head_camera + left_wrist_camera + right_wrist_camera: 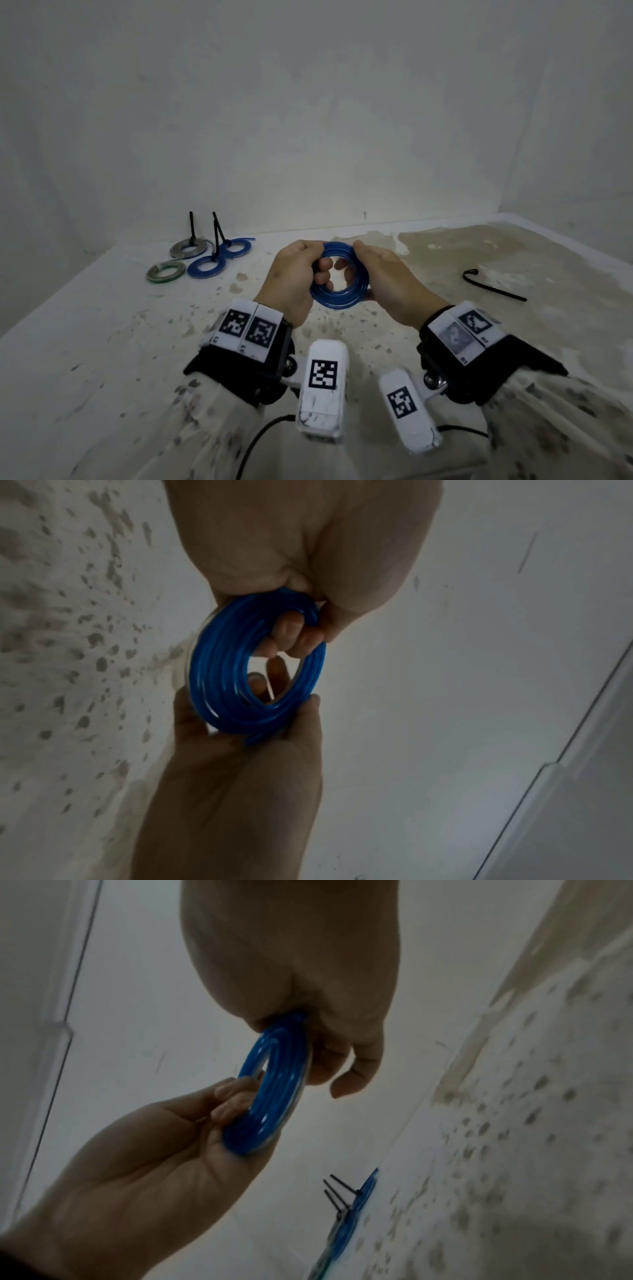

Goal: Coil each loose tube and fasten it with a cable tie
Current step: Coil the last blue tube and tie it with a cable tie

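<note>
A blue tube coil (337, 298) is held upright above the table's middle, between both hands. My left hand (294, 274) grips its left side, fingers curled through the hole and thumb on the top. My right hand (383, 274) grips the right side, thumb on the top rim and fingers behind. In the left wrist view the coil (219, 669) hangs from my left hand (301, 561), with my right hand (240, 777) holding it from below. The right wrist view shows the coil (274, 1096) edge-on between my right hand (301, 974) and left hand (137, 1164). A loose black cable tie (493, 284) lies to the right.
Several coils lie at the table's far left: a grey one (190, 248) and two blue ones (236, 248) (207, 267) with black ties sticking up, plus a grey-green one (164, 272). The stained white table (102, 342) meets walls behind and at the right.
</note>
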